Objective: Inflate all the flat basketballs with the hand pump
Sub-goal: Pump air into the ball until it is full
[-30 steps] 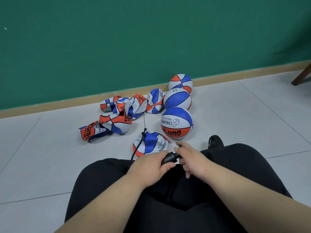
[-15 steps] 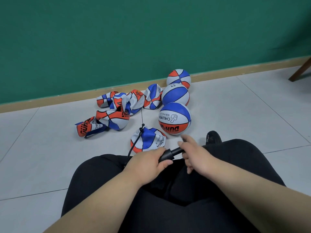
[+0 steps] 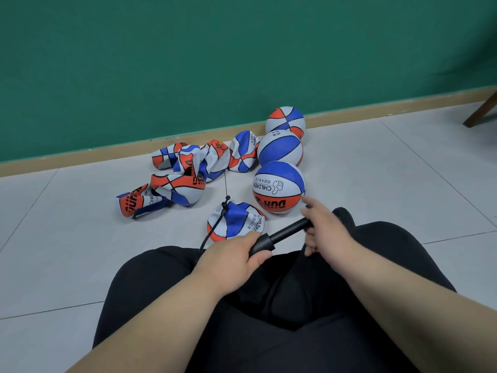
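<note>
Hand pump [image 3: 281, 234] shows more rod than before; right hand [image 3: 326, 234] curls round its hidden handle, left hand [image 3: 231, 258] round the barrel.

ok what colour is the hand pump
The hand pump is plain black, barrel and rod alike; the head view shows it best.

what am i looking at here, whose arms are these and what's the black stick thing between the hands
No machine here: a camera worn on a person's head looks down at their own arms and lap, above a tiled floor. The left hand grips the body of a black hand pump; the right hand holds its handle, with the rod drawn out. A thin hose runs from the pump to a half-flat basketball by the knees. Three round basketballs stand beyond it; a heap of flat basketballs lies to their left.
</note>
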